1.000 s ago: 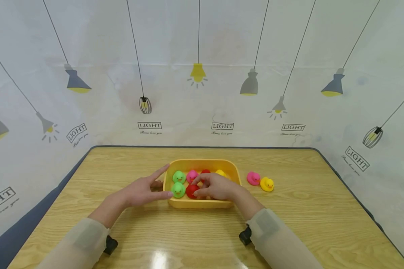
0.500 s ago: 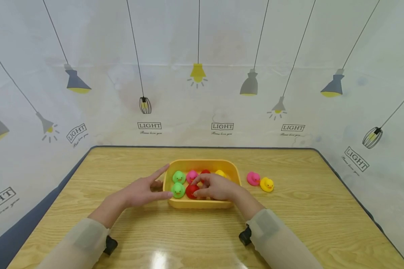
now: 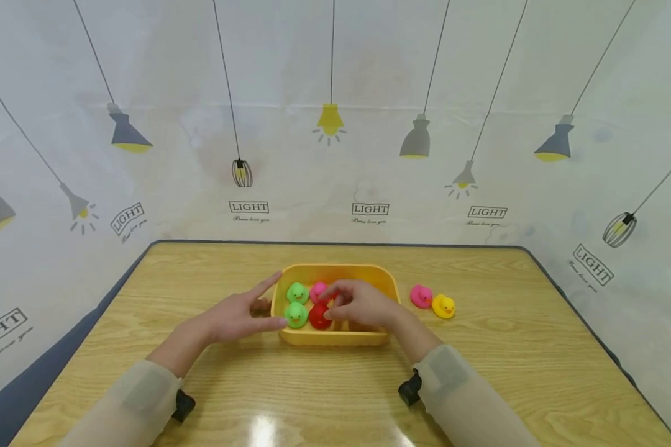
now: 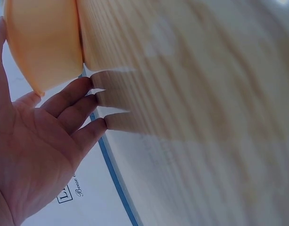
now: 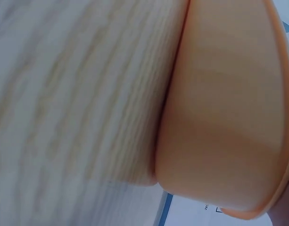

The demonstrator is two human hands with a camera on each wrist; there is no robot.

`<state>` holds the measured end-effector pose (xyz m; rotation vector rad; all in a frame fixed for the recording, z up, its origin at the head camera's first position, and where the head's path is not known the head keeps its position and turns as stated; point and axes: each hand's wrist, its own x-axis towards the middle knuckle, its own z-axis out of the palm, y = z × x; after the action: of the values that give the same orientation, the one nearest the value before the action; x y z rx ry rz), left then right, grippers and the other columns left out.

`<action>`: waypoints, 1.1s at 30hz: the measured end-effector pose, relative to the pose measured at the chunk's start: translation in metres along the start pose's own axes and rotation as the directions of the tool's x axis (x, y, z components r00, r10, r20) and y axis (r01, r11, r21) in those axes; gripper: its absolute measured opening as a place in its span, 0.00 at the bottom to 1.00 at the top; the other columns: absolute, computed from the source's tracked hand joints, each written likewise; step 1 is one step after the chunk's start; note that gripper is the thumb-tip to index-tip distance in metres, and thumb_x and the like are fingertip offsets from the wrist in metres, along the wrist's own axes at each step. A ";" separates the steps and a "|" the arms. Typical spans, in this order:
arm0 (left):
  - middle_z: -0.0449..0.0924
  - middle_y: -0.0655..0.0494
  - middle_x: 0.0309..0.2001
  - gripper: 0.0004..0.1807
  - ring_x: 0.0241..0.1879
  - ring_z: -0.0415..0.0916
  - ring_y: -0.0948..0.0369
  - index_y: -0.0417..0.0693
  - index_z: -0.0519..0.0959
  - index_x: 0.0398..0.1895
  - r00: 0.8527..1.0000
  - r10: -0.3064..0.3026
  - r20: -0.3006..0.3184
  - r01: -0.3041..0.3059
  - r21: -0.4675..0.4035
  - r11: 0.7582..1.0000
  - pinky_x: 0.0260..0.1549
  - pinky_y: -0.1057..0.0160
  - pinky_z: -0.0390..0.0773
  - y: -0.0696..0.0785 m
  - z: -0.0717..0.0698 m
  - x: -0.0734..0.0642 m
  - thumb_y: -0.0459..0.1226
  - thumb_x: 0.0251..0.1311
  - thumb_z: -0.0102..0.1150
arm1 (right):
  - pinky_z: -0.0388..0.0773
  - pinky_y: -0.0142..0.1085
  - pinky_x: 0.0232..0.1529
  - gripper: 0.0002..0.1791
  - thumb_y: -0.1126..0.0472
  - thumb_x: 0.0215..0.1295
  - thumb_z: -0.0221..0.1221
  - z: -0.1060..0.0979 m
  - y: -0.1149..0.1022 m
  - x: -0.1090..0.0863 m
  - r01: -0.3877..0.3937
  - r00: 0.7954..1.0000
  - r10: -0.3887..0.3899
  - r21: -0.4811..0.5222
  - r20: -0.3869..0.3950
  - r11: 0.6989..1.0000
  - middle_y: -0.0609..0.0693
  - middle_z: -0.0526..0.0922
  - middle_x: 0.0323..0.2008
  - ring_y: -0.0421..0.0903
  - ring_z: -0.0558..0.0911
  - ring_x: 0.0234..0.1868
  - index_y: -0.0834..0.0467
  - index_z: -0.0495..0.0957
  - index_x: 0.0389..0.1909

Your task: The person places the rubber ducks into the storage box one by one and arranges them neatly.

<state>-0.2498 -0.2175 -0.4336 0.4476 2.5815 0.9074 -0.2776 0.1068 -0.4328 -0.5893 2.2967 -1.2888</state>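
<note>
In the head view, a yellow tray (image 3: pixel 335 338) holds several rubber ducks. Two green ducks (image 3: pixel 297 315) sit at its left end, beside a pink duck (image 3: pixel 317 291) and a red duck (image 3: pixel 319 317). My left hand (image 3: pixel 239 318) spreads thumb and index finger at the tray's left end. The left wrist view shows that hand (image 4: pixel 45 136) with fingers extended by the tray's outer wall (image 4: pixel 45 42). My right hand (image 3: pixel 363 305) reaches over the tray's right half, fingers bent loosely, thumb and index apart beside the red duck. It covers the ducks behind it.
A pink duck (image 3: pixel 421 296) and a yellow duck (image 3: pixel 443 306) lie on the wooden table (image 3: pixel 335 391) to the right of the tray. A pale backdrop (image 3: pixel 291 230) printed with lamps rises behind the table. The tray's side wall (image 5: pixel 224 103) fills much of the right wrist view.
My right hand has lifted slightly, its fingers parting from the front red duck, which stays in place. It now covers the yellow duck in the tray. My left hand has not moved.
</note>
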 end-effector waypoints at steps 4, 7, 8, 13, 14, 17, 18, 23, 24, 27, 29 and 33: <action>0.77 0.42 0.77 0.59 0.78 0.72 0.38 0.82 0.40 0.91 1.000 -0.002 0.001 0.002 0.005 1.000 0.76 0.25 0.65 0.001 0.000 0.000 0.72 0.66 0.64 | 0.79 0.34 0.36 0.18 0.56 0.74 0.71 -0.009 -0.003 -0.005 0.038 0.999 -0.037 0.027 -0.034 0.999 0.49 0.83 0.37 0.46 0.79 0.35 0.55 0.85 0.61; 0.76 0.41 0.77 0.59 0.78 0.71 0.37 0.82 0.40 0.91 1.000 -0.011 -0.001 0.011 0.008 1.000 0.76 0.24 0.64 0.001 0.000 0.001 0.73 0.65 0.64 | 0.79 0.35 0.35 0.19 0.54 0.75 0.70 -0.020 -0.007 -0.012 0.060 0.997 -0.059 0.019 -0.052 0.998 0.49 0.84 0.38 0.45 0.78 0.34 0.56 0.85 0.62; 0.76 0.41 0.78 0.59 0.78 0.71 0.37 0.82 0.40 0.90 1.000 -0.014 -0.002 0.014 0.009 1.000 0.76 0.24 0.64 0.001 0.000 0.001 0.73 0.65 0.64 | 0.79 0.36 0.35 0.19 0.54 0.75 0.70 -0.024 -0.009 -0.015 0.064 0.997 -0.063 0.022 -0.054 0.998 0.49 0.84 0.38 0.46 0.78 0.34 0.56 0.85 0.62; 0.76 0.40 0.78 0.60 0.79 0.70 0.36 0.81 0.39 0.91 1.000 -0.018 -0.004 0.018 0.017 1.000 0.76 0.24 0.63 0.000 0.000 0.000 0.73 0.65 0.64 | 0.77 0.35 0.31 0.19 0.55 0.76 0.69 -0.044 -0.008 -0.034 0.074 0.995 -0.073 0.018 -0.074 0.997 0.51 0.85 0.39 0.50 0.78 0.32 0.58 0.84 0.63; 0.76 0.40 0.78 0.60 0.79 0.70 0.36 0.81 0.39 0.91 1.000 -0.018 -0.005 0.018 0.018 1.000 0.77 0.24 0.63 0.000 0.000 0.000 0.73 0.65 0.64 | 0.77 0.34 0.32 0.19 0.55 0.77 0.69 -0.048 -0.006 -0.039 0.074 0.994 -0.072 0.018 -0.079 0.997 0.52 0.85 0.39 0.51 0.77 0.32 0.57 0.85 0.62; 0.76 0.40 0.78 0.59 0.79 0.70 0.36 0.81 0.40 0.91 1.000 -0.020 -0.005 0.020 0.017 1.000 0.77 0.24 0.63 0.000 0.000 0.000 0.73 0.65 0.64 | 0.78 0.34 0.32 0.19 0.52 0.77 0.69 -0.061 0.001 -0.053 0.057 0.992 -0.058 -0.015 -0.112 0.998 0.59 0.85 0.41 0.51 0.78 0.33 0.55 0.85 0.62; 0.76 0.40 0.77 0.59 0.79 0.71 0.36 0.81 0.40 0.91 1.000 -0.020 -0.005 0.020 0.017 1.000 0.77 0.24 0.63 0.000 0.000 0.000 0.73 0.65 0.64 | 0.79 0.34 0.32 0.19 0.51 0.77 0.69 -0.066 0.004 -0.059 0.050 0.991 -0.053 -0.029 -0.122 0.998 0.60 0.86 0.42 0.51 0.78 0.33 0.54 0.85 0.61; 0.76 0.40 0.77 0.60 0.78 0.71 0.37 0.81 0.39 0.91 1.000 -0.020 -0.003 0.020 0.019 1.000 0.77 0.25 0.64 -0.001 0.000 0.002 0.73 0.65 0.64 | 0.79 0.33 0.31 0.21 0.51 0.78 0.68 -0.092 0.022 -0.084 0.015 0.986 -0.022 -0.045 -0.167 0.999 0.60 0.85 0.41 0.50 0.78 0.33 0.57 0.83 0.64; 0.76 0.41 0.77 0.60 0.78 0.71 0.37 0.81 0.39 0.91 1.000 -0.023 -0.002 0.023 0.017 1.000 0.77 0.25 0.64 -0.001 0.000 0.002 0.74 0.64 0.64 | 0.79 0.33 0.31 0.20 0.51 0.78 0.68 -0.097 0.025 -0.089 0.005 0.984 -0.012 -0.042 -0.176 0.999 0.60 0.85 0.41 0.50 0.79 0.33 0.56 0.83 0.63; 0.76 0.40 0.78 0.60 0.79 0.71 0.37 0.82 0.39 0.91 1.000 -0.027 -0.001 0.027 0.018 0.999 0.77 0.25 0.63 -0.001 0.000 0.002 0.74 0.64 0.64 | 0.79 0.33 0.32 0.20 0.51 0.78 0.68 -0.110 0.035 -0.105 -0.024 0.979 0.016 -0.038 -0.205 0.999 0.63 0.85 0.43 0.51 0.80 0.35 0.55 0.83 0.63; 0.75 0.40 0.78 0.60 0.79 0.70 0.36 0.82 0.39 0.91 1.000 -0.030 0.001 0.030 0.019 0.999 0.77 0.25 0.63 0.000 0.000 0.001 0.75 0.64 0.64 | 0.80 0.35 0.34 0.21 0.50 0.78 0.68 -0.117 0.041 -0.114 -0.040 0.975 0.029 -0.044 -0.220 0.998 0.65 0.85 0.44 0.50 0.80 0.35 0.55 0.83 0.64; 0.74 0.39 0.79 0.60 0.79 0.69 0.35 0.82 0.39 0.91 1.000 -0.029 0.004 0.029 0.021 0.999 0.77 0.24 0.62 0.001 0.000 0.001 0.74 0.64 0.63 | 0.81 0.36 0.34 0.24 0.49 0.78 0.68 -0.128 0.056 -0.133 -0.066 0.968 0.053 -0.044 -0.246 0.997 0.64 0.84 0.43 0.51 0.79 0.34 0.59 0.82 0.65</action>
<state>-0.2507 -0.2167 -0.4335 0.4161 2.5890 0.8701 -0.2500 0.2945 -0.3992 -0.3920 2.5332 -1.3413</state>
